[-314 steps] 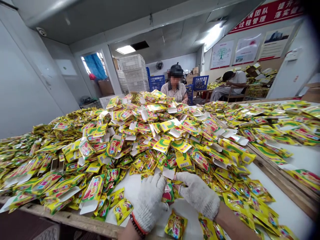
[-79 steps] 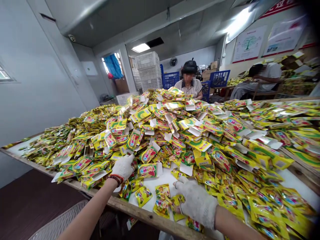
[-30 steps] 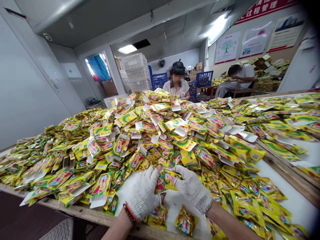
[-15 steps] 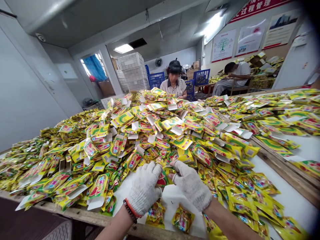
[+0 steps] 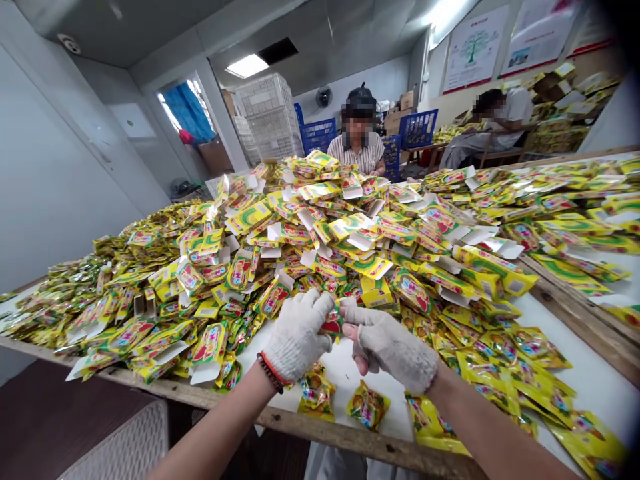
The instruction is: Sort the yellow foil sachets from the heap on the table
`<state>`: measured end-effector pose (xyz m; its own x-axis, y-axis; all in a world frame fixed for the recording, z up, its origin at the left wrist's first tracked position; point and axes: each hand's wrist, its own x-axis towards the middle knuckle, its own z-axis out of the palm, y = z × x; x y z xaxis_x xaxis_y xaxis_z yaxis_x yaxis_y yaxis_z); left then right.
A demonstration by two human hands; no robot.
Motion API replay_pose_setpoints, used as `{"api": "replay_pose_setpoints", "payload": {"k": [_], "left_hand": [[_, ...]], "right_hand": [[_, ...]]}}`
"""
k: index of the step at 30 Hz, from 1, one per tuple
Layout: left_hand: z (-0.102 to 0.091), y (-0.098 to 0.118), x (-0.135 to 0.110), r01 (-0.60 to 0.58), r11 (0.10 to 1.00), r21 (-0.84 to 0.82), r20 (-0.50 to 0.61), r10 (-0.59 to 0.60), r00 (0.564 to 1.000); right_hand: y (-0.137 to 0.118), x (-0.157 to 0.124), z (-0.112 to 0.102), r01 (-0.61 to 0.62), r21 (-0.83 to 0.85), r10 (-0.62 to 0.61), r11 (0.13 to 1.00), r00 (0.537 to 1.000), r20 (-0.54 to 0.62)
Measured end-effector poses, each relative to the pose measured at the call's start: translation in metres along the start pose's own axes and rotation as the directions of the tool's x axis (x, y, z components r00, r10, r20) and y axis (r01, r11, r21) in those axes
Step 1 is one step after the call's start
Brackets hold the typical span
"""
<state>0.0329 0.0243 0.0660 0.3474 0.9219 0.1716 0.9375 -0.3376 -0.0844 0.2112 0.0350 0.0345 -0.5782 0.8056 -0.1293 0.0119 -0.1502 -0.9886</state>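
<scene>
My left hand (image 5: 300,335), in a white knit glove, is closed around a small printed carton (image 5: 331,323) in red, green and yellow. Most of the carton is hidden behind the fingers. At its right end, my right hand (image 5: 393,345) has its index finger and thumb pinched close against the edge; bare fingertips show from this glove. Just beyond both hands rises a heap of yellow cartons (image 5: 280,227), many with white end flaps raised. Nearer me lie two yellow foil packets (image 5: 369,405) on the white tabletop (image 5: 345,367).
More foil packets (image 5: 500,373) spread to the right, beside a wooden divider strip (image 5: 580,317). A wooden rail (image 5: 340,437) edges the table in front. A co-worker (image 5: 357,137) sits across the heap; another person (image 5: 495,127) sits farther back. A pale stool (image 5: 125,447) stands below left.
The view has tilted down and shifted, showing more of the floor and table edge. Both hands remain together at the carton; the right thumb has dropped a little lower.
</scene>
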Motion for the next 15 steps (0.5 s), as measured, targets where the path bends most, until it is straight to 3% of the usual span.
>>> {"api": "replay_pose_setpoints", "payload": {"k": [4, 7, 9, 11, 12, 13, 15], "left_hand": [[-0.017, -0.001, 0.001, -0.074, 0.987, -0.146, -0.021, 0.071, 0.997], [-0.026, -0.009, -0.002, -0.063, 0.880, -0.472, 0.065, 0.106, 0.992], [-0.024, -0.014, -0.007, -0.003, 0.791, -0.612, 0.146, 0.117, 0.982], [-0.016, -0.017, -0.015, 0.038, 0.757, -0.653, 0.192, 0.117, 0.974], [-0.010, -0.020, -0.020, 0.055, 0.760, -0.648, 0.197, 0.097, 0.976], [-0.005, -0.025, -0.024, 0.081, 0.776, -0.626, 0.196, 0.056, 0.979], [0.005, -0.041, -0.031, 0.165, 0.828, -0.535, 0.170, -0.086, 0.982]], "right_hand": [[-0.002, -0.003, 0.002, 0.017, 0.106, -0.022, 0.994, 0.999, 0.047], [-0.006, 0.000, 0.011, 0.011, -0.119, -0.018, 0.993, 0.999, -0.050], [-0.007, 0.000, 0.018, 0.103, -0.369, -0.160, 0.924, 0.979, -0.128], [-0.007, -0.004, 0.021, 0.197, -0.558, -0.316, 0.806, 0.941, -0.125], [-0.007, -0.008, 0.019, 0.214, -0.599, -0.338, 0.772, 0.936, -0.101], [-0.008, -0.015, 0.012, 0.203, -0.599, -0.323, 0.774, 0.941, -0.098], [-0.013, -0.031, -0.013, 0.165, -0.485, -0.320, 0.859, 0.912, -0.256]]}}
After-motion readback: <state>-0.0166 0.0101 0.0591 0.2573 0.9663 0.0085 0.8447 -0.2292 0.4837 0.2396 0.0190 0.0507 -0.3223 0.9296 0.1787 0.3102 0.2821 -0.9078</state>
